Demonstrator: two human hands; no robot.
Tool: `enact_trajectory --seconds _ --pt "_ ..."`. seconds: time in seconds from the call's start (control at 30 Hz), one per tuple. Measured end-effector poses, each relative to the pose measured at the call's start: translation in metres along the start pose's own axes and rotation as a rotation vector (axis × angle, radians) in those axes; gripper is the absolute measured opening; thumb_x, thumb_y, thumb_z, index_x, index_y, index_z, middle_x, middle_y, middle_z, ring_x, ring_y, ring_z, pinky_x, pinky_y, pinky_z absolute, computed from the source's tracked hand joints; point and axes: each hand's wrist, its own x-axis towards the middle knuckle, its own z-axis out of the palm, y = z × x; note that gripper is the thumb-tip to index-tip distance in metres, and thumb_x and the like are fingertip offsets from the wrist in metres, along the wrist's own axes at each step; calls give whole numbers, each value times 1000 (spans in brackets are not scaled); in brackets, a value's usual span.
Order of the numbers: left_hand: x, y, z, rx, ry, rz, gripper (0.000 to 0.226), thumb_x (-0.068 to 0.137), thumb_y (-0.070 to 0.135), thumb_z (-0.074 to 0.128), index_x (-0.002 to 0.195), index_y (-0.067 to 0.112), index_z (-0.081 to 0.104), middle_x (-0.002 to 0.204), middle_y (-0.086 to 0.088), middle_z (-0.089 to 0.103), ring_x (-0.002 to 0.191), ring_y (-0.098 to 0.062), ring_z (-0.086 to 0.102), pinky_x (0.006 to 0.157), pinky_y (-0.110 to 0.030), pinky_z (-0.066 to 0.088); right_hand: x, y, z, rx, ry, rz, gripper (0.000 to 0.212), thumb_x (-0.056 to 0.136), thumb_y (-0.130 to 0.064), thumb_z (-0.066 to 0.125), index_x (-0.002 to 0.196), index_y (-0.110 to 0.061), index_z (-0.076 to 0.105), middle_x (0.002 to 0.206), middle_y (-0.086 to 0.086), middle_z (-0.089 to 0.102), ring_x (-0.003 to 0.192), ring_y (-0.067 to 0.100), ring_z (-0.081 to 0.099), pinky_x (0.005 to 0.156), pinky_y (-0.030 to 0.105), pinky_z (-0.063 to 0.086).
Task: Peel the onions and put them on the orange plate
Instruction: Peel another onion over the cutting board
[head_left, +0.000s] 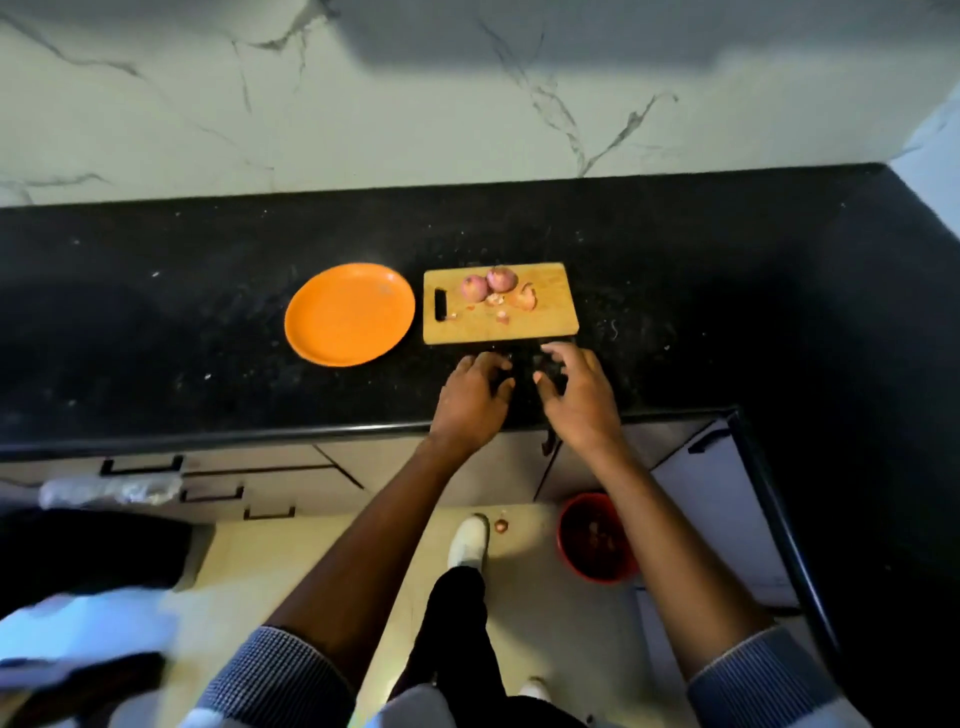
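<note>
Two pinkish onions (488, 283) lie side by side at the far edge of a wooden cutting board (545, 325), with loose skin pieces (522, 300) scattered beside them. An orange plate (349, 313) sits bare to the board's left. My left hand (475, 397) and my right hand (576, 395) hover over the black counter just in front of the board, fingers loosely spread, holding nothing. Both are a short way from the onions.
The black counter (208, 322) runs back to a marble wall and turns a corner at the right. Below its front edge are drawers with black handles (140, 465). A red bin (595, 538) with peelings stands on the floor by my white shoe (469, 540).
</note>
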Motion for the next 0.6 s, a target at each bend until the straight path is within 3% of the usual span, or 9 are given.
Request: enact_trajectory --seconds 0.3,0.4,0.6 --pt "-79 -25 30 71 -75 -97 28 99 28 59 125 19 59 126 -6 58 105 -17 59 92 -32 50 -64 21 18 63 -55 39 32 96 -22 65 127 -25 59 124 2 58 111 18 61 90 37 55" --pt "-82 -48 51 62 -120 -129 29 100 28 58 128 20 57 128 -6 56 103 -14 57 92 -32 50 -73 40 40 43 -83 81 32 97 -22 64 128 -23 59 126 2 60 116 17 58 90 29 49" --pt "-68 -140 129 57 -163 -152 28 101 24 57 128 22 58 125 -1 55 90 -3 53 66 -3 37 -86 131 135 111 -120 178 33 97 -19 62 130 -26 57 131 0 57 119 14 57 89 26 52"
